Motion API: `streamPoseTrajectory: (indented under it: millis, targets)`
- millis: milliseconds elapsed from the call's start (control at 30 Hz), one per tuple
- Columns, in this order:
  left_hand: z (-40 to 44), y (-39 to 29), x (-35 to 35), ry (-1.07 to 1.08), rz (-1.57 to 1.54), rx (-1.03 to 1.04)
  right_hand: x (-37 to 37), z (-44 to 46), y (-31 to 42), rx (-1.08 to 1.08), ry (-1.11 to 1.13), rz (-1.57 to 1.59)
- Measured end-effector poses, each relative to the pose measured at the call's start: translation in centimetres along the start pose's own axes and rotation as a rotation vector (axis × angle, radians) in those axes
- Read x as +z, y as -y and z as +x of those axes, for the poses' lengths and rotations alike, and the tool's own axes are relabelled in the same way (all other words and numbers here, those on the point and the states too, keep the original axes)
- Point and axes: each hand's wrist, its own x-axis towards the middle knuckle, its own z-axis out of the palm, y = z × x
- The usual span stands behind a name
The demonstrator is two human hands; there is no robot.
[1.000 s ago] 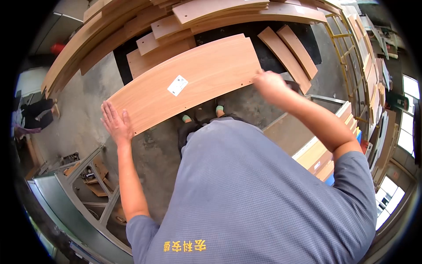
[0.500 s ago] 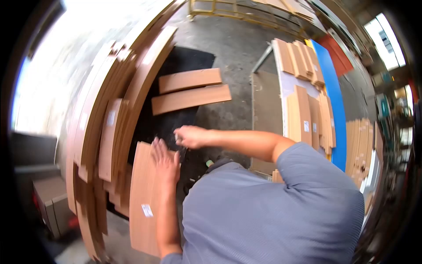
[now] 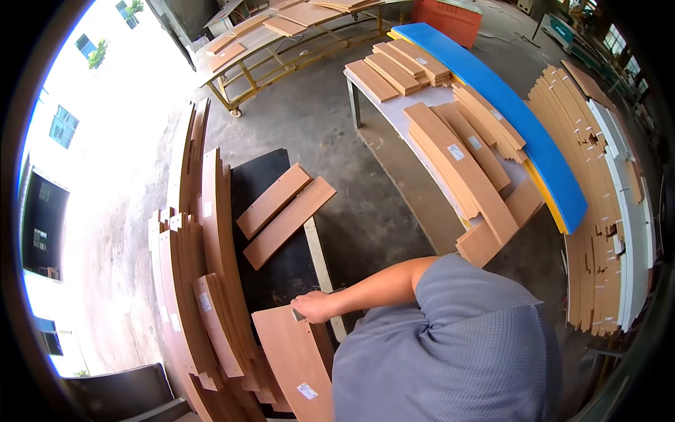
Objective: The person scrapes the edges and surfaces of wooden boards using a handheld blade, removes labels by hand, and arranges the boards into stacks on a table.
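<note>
My right hand is closed around a small greyish block, mostly hidden by the fingers. It is at the top end of a wood-grain board, which stands in front of me with a white label low on its face. Whether the block touches the board's edge I cannot tell. My left hand is out of view. Beyond the right hand, two short boards lie side by side on a black surface.
Stacked long boards stand along the left. To the right, a table holds several piles of boards beside a blue panel. More stacked panels are at far right. A yellow-framed table with boards stands at the back.
My view has swung, so the right-hand table sits nearer the middle. The left hand has gone from the board out of view. The right hand is now at the board's top end.
</note>
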Motion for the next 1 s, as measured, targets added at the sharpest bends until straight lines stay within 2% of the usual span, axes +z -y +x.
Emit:
streamPoseTrajectory:
  millis: [67,133,200,267,300,433,533,567,633,667,733,800,867,1000]
  targets:
    - [0.6,-0.2,-0.2,0.012,-0.06,0.027,1.3,-0.4,-0.7,0.043,-0.078,0.077]
    - [0.9,-0.1,-0.3,0.025,-0.116,0.07,1.9,-0.6,-1.4,-0.054,-0.195,0.256]
    - [1.2,-0.6,-1.2,0.055,-0.192,0.103,0.5,-1.5,-1.6,-0.011,-0.178,0.261]
    - [1.2,-1.0,-2.2,0.1,-0.273,0.137,-1.8,-2.6,-2.7,0.151,0.002,-0.054]
    - [1.1,-1.2,-2.8,0.132,-0.324,0.152,-2.4,-2.7,-4.4,0.177,0.075,-0.032]
    - [1.2,-3.5,-5.3,0.285,-0.535,0.19,-7.5,-8.9,-7.9,0.212,-0.092,0.089]
    - [2.4,-8.3,-5.5,0.407,-0.681,0.224,-10.3,-13.2,-11.4,0.295,-0.196,0.197]
    - [3.3,-10.6,-4.4,0.402,-0.671,0.236,-11.8,-14.9,-12.2,0.316,-0.229,0.254]
    - [5.1,-17.7,-2.5,0.017,-0.177,0.601,-14.1,-17.9,-14.1,0.349,-0.308,0.392]
    - [5.7,-21.6,-2.9,0.0,-0.175,0.612,-15.5,-19.2,-15.6,0.361,-0.356,0.464]
    - [5.6,-31.4,-6.4,0.089,-0.322,0.797,-18.1,-22.0,-18.0,0.425,-0.524,0.506]
    - [7.4,-38.9,-5.2,0.164,-0.548,0.946,-20.8,-25.1,-20.4,0.453,-0.696,0.605]
    - [8.4,-46.6,-6.9,0.289,-0.497,1.098,-23.8,-28.2,-22.1,0.533,-0.809,0.702]
    - [9.7,-62.6,-8.6,0.358,-0.259,1.505,-24.8,-33.8,-25.6,0.592,-1.213,0.638]
